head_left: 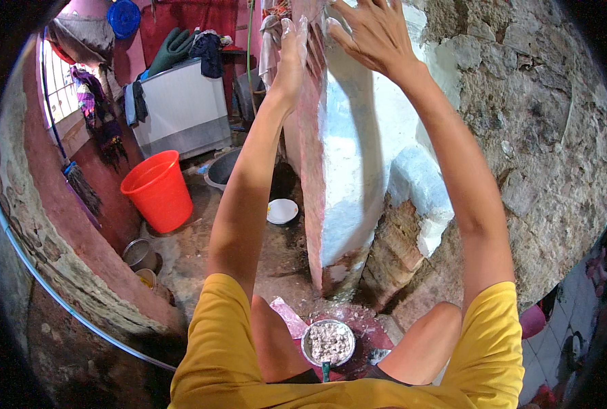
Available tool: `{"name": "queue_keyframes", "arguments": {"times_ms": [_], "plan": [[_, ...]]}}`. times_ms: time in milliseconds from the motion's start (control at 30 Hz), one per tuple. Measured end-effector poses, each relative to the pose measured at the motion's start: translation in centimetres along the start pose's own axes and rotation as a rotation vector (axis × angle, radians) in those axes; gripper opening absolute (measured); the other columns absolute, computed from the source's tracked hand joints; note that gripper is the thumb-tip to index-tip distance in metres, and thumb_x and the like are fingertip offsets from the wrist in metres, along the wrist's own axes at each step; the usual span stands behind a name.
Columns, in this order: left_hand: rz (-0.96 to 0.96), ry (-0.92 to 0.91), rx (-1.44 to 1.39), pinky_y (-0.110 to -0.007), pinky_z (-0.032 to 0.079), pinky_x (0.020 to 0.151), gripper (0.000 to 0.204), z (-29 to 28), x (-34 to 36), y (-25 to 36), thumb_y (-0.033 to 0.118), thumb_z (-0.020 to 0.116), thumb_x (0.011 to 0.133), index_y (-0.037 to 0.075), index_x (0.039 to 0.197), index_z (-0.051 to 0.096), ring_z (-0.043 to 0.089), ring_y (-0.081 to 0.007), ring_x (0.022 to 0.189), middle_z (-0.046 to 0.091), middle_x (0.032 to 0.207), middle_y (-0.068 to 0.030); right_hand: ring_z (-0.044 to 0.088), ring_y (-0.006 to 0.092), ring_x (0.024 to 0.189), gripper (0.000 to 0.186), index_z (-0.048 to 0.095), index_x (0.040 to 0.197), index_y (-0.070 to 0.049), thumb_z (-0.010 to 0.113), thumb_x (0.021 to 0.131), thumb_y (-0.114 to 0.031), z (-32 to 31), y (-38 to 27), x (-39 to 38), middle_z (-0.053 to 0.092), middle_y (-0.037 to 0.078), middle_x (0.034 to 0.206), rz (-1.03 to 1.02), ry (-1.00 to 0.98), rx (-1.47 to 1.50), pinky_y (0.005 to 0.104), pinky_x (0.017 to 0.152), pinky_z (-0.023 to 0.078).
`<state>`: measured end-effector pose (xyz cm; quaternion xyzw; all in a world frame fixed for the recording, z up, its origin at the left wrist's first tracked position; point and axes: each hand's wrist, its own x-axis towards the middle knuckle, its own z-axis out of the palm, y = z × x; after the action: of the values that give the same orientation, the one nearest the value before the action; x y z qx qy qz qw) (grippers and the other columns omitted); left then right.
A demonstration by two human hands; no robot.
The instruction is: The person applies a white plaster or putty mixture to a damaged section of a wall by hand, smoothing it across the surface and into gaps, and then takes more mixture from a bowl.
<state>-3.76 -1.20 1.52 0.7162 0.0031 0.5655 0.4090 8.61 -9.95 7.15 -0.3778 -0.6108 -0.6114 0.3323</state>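
Observation:
My left hand [291,58] is raised beside the pink edge of the wall corner, its fingers pointing up and smeared white. My right hand [378,41] touches the upper part of the white-painted wall face [348,150], fingers spread and bent, with pale residue on the fingertips. Nothing shows held in either hand. Between my knees, a round metal bowl [327,341] of lumpy pale material rests on a reddish surface, with a green-handled tool [326,371] at its rim. A pink flat piece [290,313] lies beside the bowl.
A red bucket [157,194], a grey basin [218,170] and a white plate [282,211] stand at left. Behind are a white appliance [177,105] with cloths and a broom [82,184]. Rough masonry [522,116] fills the right; a blue hose [37,276] runs along the left.

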Motion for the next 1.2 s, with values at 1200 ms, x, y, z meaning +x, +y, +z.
{"name": "queue_keyframes", "arguments": {"times_ms": [1200], "plan": [[-0.114,0.068,-0.029,-0.045,0.013,0.109,0.071,-4.5,-8.1,-3.4,0.055,0.024,0.092,0.009,0.144,0.011,0.015,-0.0282,0.136,0.021,0.146,-0.0148,0.042,0.0386,0.111,0.035,0.060,0.110,-0.009,0.058,0.076,-0.018,-5.7,-11.1,-20.1,0.044,0.022,0.126,0.443,-0.118,0.481,0.0503,0.093,0.030]]}}
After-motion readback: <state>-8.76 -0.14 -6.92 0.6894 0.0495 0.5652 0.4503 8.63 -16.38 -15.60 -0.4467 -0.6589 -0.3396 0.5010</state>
